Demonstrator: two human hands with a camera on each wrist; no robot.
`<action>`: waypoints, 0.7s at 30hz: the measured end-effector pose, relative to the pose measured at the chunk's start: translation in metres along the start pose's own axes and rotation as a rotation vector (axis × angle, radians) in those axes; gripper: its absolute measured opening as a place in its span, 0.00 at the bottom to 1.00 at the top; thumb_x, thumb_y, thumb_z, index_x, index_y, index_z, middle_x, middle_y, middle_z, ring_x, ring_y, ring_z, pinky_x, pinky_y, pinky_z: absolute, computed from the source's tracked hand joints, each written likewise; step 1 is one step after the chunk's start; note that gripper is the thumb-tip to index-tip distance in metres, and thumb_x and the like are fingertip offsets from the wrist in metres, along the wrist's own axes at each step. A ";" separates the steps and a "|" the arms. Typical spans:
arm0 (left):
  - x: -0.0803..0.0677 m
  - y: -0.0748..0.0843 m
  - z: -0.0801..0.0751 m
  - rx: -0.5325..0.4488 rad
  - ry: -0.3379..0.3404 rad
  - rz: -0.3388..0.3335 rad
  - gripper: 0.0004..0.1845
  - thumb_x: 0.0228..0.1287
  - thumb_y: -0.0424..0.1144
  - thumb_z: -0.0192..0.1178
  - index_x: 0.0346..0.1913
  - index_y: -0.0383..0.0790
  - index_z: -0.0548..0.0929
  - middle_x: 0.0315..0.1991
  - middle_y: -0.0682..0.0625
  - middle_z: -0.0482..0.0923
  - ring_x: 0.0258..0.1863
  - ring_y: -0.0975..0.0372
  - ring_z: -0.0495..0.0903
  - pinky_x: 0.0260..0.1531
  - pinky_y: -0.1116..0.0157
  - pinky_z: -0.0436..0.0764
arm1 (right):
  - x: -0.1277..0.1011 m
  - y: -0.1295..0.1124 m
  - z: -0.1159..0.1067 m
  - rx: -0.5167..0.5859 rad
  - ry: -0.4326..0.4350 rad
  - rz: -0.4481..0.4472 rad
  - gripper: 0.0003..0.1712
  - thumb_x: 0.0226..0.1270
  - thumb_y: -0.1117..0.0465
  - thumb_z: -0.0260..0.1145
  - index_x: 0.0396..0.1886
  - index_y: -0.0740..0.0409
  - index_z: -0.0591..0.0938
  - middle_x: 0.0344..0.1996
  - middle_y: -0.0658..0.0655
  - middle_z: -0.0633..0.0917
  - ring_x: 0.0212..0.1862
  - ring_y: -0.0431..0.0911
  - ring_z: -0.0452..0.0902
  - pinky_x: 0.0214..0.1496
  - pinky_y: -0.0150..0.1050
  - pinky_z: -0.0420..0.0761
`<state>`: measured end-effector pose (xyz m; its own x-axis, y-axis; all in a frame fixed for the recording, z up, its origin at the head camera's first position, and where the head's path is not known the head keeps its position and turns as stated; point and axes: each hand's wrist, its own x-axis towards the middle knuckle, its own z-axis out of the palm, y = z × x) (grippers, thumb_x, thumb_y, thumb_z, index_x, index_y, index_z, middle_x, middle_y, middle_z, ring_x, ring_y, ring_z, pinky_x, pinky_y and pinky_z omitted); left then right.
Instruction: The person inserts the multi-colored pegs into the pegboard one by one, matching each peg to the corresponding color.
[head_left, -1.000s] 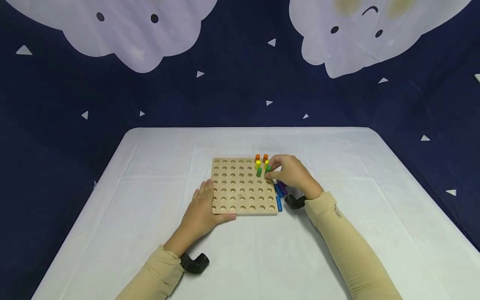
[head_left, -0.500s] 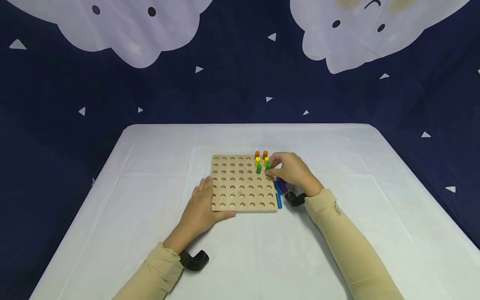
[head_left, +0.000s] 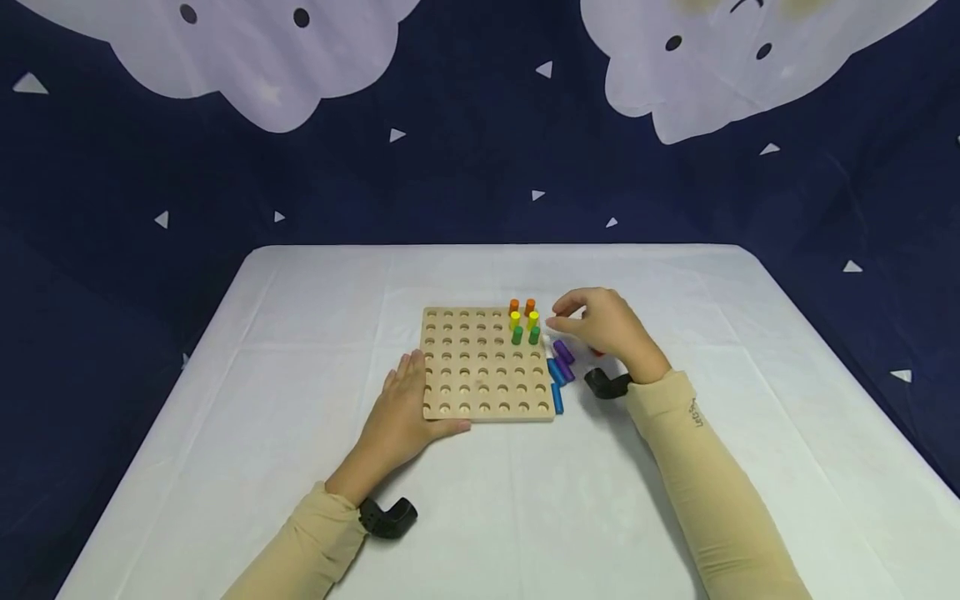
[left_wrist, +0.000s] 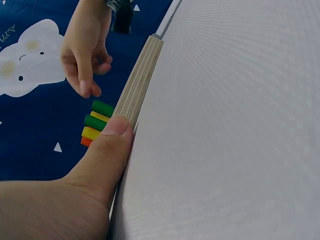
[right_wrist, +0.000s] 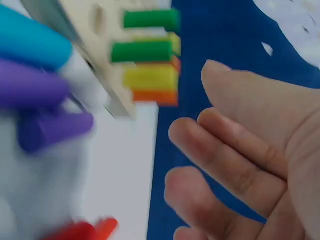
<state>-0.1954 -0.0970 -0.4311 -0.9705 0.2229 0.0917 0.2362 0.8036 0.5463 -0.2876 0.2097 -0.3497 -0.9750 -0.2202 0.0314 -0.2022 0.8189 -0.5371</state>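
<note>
A square wooden peg board [head_left: 454,380] lies mid-table, with green pegs [head_left: 517,336], yellow pegs [head_left: 515,320] and orange pegs [head_left: 513,307], two of each, upright at its far right corner. Along the board's left side rest the straight fingers of my left hand [head_left: 402,408], and the left thumb [left_wrist: 102,157] lies against its front edge. My right hand [head_left: 609,325] hovers right of the pegs, fingers loosely bent and apart. Nothing shows between its thumb and fingers in the right wrist view, where the green peg [right_wrist: 142,51] stands clear of them.
Beside the board's right edge lie two blue pegs [head_left: 557,399] and two purple pegs [head_left: 563,352]. Red pegs [right_wrist: 75,231] are on the table, partly hidden under the right hand in the head view. A white cloth [head_left: 300,333] covers the table.
My right hand has let go of the nearer right green peg, which stays upright in the board, and has moved right and away from it. The left hand keeps its place on the board.
</note>
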 end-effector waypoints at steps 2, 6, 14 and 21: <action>0.000 0.000 0.000 0.002 -0.001 -0.002 0.72 0.44 0.68 0.72 0.77 0.25 0.45 0.78 0.33 0.47 0.80 0.45 0.44 0.79 0.46 0.46 | -0.002 0.006 -0.009 -0.013 0.014 0.042 0.20 0.65 0.45 0.69 0.49 0.52 0.85 0.46 0.54 0.87 0.36 0.51 0.77 0.37 0.44 0.78; 0.000 0.000 0.001 0.000 -0.003 -0.002 0.72 0.44 0.68 0.73 0.77 0.25 0.45 0.78 0.33 0.47 0.80 0.45 0.44 0.79 0.46 0.46 | -0.005 0.023 -0.021 -0.108 -0.011 0.116 0.26 0.66 0.43 0.67 0.56 0.54 0.83 0.48 0.58 0.86 0.46 0.53 0.78 0.46 0.48 0.78; 0.002 0.001 -0.002 0.000 -0.003 0.002 0.71 0.44 0.68 0.72 0.77 0.24 0.45 0.78 0.33 0.46 0.80 0.45 0.44 0.79 0.46 0.46 | -0.012 0.047 -0.020 -0.240 -0.074 0.180 0.18 0.62 0.43 0.70 0.36 0.54 0.84 0.33 0.54 0.84 0.36 0.51 0.75 0.33 0.41 0.72; 0.001 0.000 0.000 -0.004 -0.006 -0.007 0.72 0.44 0.68 0.72 0.77 0.25 0.45 0.78 0.33 0.47 0.80 0.45 0.44 0.79 0.47 0.45 | -0.012 0.047 -0.007 -0.291 -0.094 0.157 0.21 0.60 0.45 0.73 0.41 0.58 0.87 0.37 0.57 0.87 0.38 0.52 0.78 0.36 0.43 0.76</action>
<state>-0.1968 -0.0967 -0.4305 -0.9718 0.2209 0.0827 0.2293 0.8028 0.5504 -0.2864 0.2546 -0.3694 -0.9862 -0.1162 -0.1180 -0.0813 0.9606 -0.2659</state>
